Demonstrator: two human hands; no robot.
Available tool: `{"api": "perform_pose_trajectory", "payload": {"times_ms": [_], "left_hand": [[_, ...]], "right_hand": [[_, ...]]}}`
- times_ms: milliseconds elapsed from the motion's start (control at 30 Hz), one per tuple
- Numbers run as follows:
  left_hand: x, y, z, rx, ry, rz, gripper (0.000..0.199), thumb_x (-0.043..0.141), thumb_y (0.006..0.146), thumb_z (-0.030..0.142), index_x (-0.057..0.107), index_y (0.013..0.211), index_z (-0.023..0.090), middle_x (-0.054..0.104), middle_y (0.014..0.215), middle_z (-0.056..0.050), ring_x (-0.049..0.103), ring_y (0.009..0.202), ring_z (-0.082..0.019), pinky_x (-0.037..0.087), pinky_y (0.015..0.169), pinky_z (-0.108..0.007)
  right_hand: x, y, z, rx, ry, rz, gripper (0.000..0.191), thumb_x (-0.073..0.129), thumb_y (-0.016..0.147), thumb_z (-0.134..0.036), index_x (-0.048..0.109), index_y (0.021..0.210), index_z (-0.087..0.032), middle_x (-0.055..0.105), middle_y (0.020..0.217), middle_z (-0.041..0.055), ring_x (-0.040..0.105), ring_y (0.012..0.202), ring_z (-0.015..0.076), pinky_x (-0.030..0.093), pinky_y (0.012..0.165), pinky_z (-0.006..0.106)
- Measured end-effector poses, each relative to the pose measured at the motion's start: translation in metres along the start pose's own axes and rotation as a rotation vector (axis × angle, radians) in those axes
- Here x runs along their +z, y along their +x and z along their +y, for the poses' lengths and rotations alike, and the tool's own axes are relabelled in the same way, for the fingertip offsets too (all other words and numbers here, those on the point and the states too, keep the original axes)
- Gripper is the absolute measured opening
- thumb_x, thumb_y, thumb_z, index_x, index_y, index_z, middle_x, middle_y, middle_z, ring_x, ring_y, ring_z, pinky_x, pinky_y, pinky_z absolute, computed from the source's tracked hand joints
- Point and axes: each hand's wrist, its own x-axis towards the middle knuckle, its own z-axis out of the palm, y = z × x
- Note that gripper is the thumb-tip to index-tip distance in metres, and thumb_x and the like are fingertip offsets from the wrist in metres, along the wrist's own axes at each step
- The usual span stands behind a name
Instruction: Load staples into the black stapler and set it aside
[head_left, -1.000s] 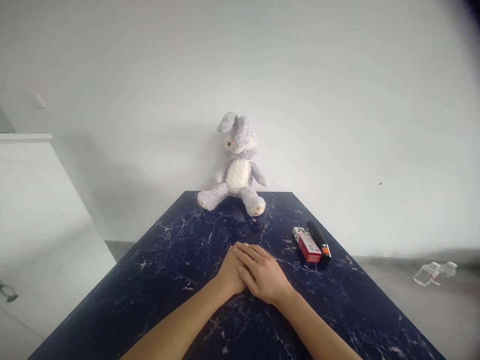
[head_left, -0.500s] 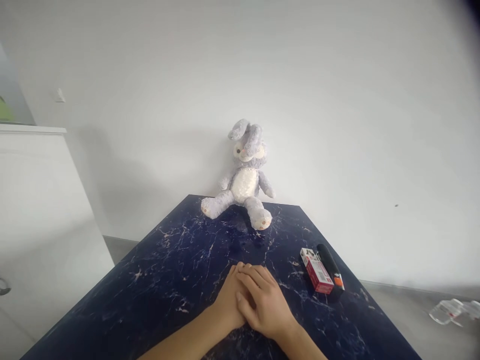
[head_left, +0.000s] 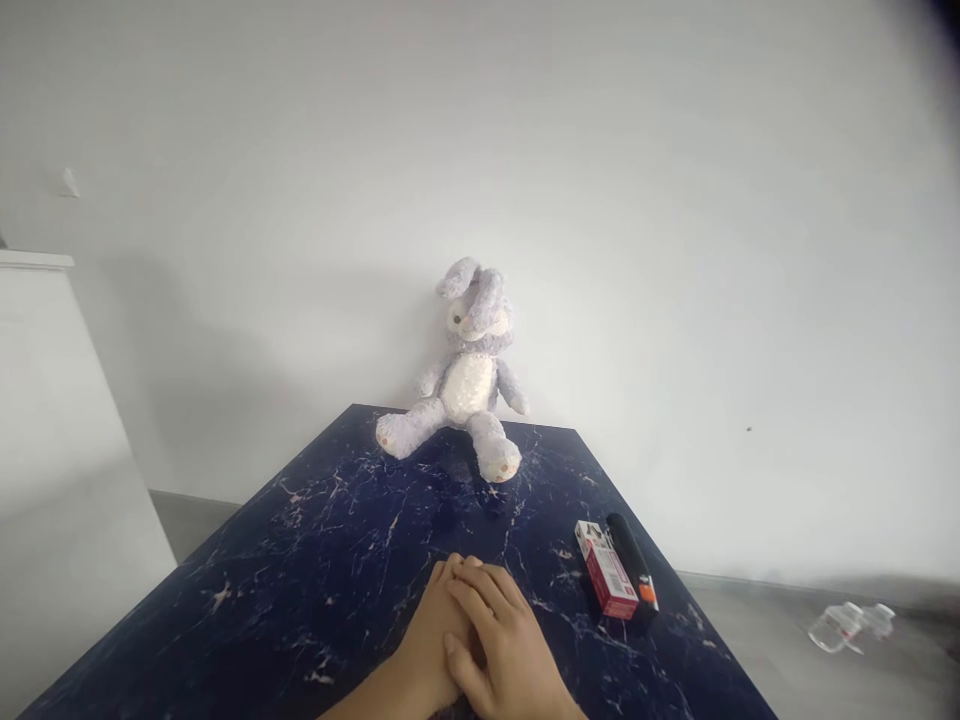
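My left hand [head_left: 429, 640] rests on the dark blue marbled table [head_left: 247, 610] near its front edge. Laid over it is my right hand [head_left: 504, 640], its fingers wrapped across the left one. The left fingers are mostly hidden beneath. Beyond the hands, a plush rabbit [head_left: 471, 385] in pale grey-lilac with a white belly sits at the table's far edge against the wall. To the right lie a red and white box [head_left: 609, 572] and, alongside it, a black cylindrical object [head_left: 630, 555] with an orange part.
A white cabinet [head_left: 67, 420] stands left of the table. Behind the table rises a pale wall [head_left: 637, 220]. Clear plastic bottles [head_left: 836, 627] lie on the floor at the right.
The whole view has shifted, so the table, rabbit, box and hands appear lower and further left. Both hands keep the same clasped pose.
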Motion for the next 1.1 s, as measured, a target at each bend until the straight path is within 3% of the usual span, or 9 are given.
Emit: {"api": "perform_pose_trajectory", "payload": {"times_ms": [200, 433, 633, 867, 1100], "left_hand": [[-0.028, 0.001, 0.011, 0.035, 0.008, -0.056, 0.036, 0.041, 0.095, 0.035, 0.059, 0.122, 0.02, 0.061, 0.122, -0.011, 0.053, 0.111, -0.031, 0.038, 0.101, -0.05], [-0.031, -0.002, 0.01, 0.012, -0.036, -0.064, 0.036, 0.04, 0.094, 0.027, 0.06, 0.123, 0.021, 0.06, 0.121, -0.01, 0.05, 0.112, -0.03, 0.037, 0.101, -0.049], [-0.039, -0.007, 0.005, 0.049, -0.064, 0.051, 0.031, 0.044, 0.09, 0.022, 0.065, 0.113, 0.017, 0.059, 0.113, -0.012, 0.049, 0.106, -0.03, 0.041, 0.093, -0.046], [-0.045, -0.008, 0.003, 0.02, -0.114, 0.017, 0.026, 0.044, 0.091, 0.021, 0.067, 0.102, 0.02, 0.06, 0.103, -0.009, 0.05, 0.1, -0.027, 0.041, 0.09, -0.042], [-0.051, -0.004, 0.007, 0.031, -0.138, 0.012, 0.021, 0.046, 0.092, 0.019, 0.066, 0.097, 0.021, 0.06, 0.101, -0.006, 0.049, 0.097, -0.024, 0.04, 0.086, -0.038]], "right_hand": [[-0.004, -0.005, 0.0, 0.004, 0.021, -0.032, 0.054, 0.057, 0.086, -0.024, 0.051, 0.139, -0.023, 0.051, 0.146, 0.0054, 0.041, 0.135, 0.0267, 0.036, 0.115, 0.045], [-0.005, -0.015, 0.003, 0.065, 0.078, -0.008, 0.052, 0.055, 0.09, -0.027, 0.049, 0.142, -0.025, 0.052, 0.145, 0.0077, 0.045, 0.134, 0.0264, 0.041, 0.111, 0.045], [-0.007, -0.023, 0.025, 0.306, 0.109, 0.074, 0.049, 0.053, 0.092, -0.03, 0.05, 0.14, -0.022, 0.063, 0.13, 0.0117, 0.064, 0.111, 0.0256, 0.051, 0.098, 0.044], [-0.001, -0.015, 0.003, 0.17, 0.121, 0.026, 0.048, 0.052, 0.091, -0.023, 0.051, 0.138, -0.025, 0.053, 0.141, 0.0095, 0.055, 0.125, 0.0243, 0.045, 0.106, 0.041], [-0.006, -0.011, -0.002, 0.187, 0.204, 0.054, 0.042, 0.051, 0.088, -0.017, 0.053, 0.13, -0.025, 0.057, 0.125, 0.0069, 0.06, 0.109, 0.0202, 0.048, 0.096, 0.034]]}}
